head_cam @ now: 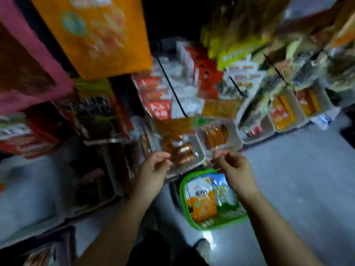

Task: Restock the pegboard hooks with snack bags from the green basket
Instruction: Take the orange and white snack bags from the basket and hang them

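Note:
The green basket (pixel 185 205) sits on the grey floor below me, holding orange snack bags (pixel 201 202) and a blue-and-green bag (pixel 223 192). My left hand (pixel 153 169) hovers to the left above the basket with fingers loosely curled and nothing in it. Over the basket's far rim my right hand (pixel 230 167) is held the same way, fingers curled and apart, empty. A large orange snack bag (pixel 96 33) hangs at the upper left. Black hooks (pixel 171 87) stick out from the display among red and white packets. The picture is blurred.
White trays (pixel 192 166) of orange-brown packaged snacks line the bottom shelf in front of my hands. More trays (pixel 288 120) run to the right. Red boxes (pixel 28 139) and dark cartons stand at the left. Grey floor (pixel 297 179) lies to the right of the basket.

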`<control>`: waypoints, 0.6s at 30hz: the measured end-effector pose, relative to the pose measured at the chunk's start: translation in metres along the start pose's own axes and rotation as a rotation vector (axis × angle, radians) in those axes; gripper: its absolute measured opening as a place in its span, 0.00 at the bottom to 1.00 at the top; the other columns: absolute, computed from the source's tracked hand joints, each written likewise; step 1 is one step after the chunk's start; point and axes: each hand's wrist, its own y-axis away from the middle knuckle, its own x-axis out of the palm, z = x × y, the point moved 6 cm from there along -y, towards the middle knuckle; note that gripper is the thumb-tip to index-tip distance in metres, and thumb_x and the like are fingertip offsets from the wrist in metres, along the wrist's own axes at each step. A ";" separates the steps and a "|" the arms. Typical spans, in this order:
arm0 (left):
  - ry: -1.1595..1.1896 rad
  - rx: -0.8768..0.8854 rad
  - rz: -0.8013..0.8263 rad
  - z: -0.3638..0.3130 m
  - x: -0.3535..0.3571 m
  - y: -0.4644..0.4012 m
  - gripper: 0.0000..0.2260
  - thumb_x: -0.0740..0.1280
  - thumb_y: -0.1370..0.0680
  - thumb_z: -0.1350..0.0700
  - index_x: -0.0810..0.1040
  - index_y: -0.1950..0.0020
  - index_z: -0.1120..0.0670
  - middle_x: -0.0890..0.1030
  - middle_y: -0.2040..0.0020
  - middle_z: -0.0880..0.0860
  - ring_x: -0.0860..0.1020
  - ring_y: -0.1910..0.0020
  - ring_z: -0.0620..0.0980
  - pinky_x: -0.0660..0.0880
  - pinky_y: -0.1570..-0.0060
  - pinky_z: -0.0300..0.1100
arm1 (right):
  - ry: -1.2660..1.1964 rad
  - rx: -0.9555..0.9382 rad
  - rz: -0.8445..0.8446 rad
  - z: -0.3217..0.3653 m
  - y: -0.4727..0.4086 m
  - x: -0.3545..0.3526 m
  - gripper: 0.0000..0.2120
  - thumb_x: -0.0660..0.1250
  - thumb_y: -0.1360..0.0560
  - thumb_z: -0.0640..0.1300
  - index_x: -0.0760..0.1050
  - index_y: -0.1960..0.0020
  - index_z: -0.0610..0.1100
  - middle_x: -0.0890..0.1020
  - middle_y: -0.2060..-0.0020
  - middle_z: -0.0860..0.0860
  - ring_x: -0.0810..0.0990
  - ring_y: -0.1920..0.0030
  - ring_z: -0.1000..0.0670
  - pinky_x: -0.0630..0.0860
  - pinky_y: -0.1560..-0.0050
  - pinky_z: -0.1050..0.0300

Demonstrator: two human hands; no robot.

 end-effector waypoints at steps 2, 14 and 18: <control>-0.073 -0.039 0.078 0.040 0.038 0.000 0.11 0.66 0.25 0.68 0.76 0.56 0.51 0.79 0.61 0.49 0.75 0.64 0.38 0.71 0.58 0.30 | 0.022 0.128 -0.025 -0.064 0.004 -0.023 0.11 0.64 0.23 0.33 0.76 0.61 0.45 0.80 0.70 0.49 0.78 0.71 0.56 0.74 0.67 0.65; -0.229 -0.506 0.342 0.408 0.242 -0.053 0.06 0.69 0.29 0.58 0.78 0.55 0.60 0.80 0.56 0.63 0.77 0.52 0.56 0.72 0.50 0.47 | 0.584 0.616 0.211 -0.485 -0.043 -0.042 0.13 0.70 0.26 0.47 0.80 0.44 0.42 0.83 0.53 0.41 0.79 0.54 0.47 0.73 0.52 0.56; -0.150 -0.718 0.335 0.497 0.285 -0.077 0.16 0.65 0.22 0.60 0.73 0.35 0.61 0.78 0.40 0.59 0.76 0.43 0.56 0.71 0.42 0.45 | 0.614 0.636 0.226 -0.579 -0.084 -0.023 0.19 0.70 0.26 0.47 0.76 0.38 0.41 0.81 0.44 0.39 0.80 0.48 0.44 0.74 0.52 0.57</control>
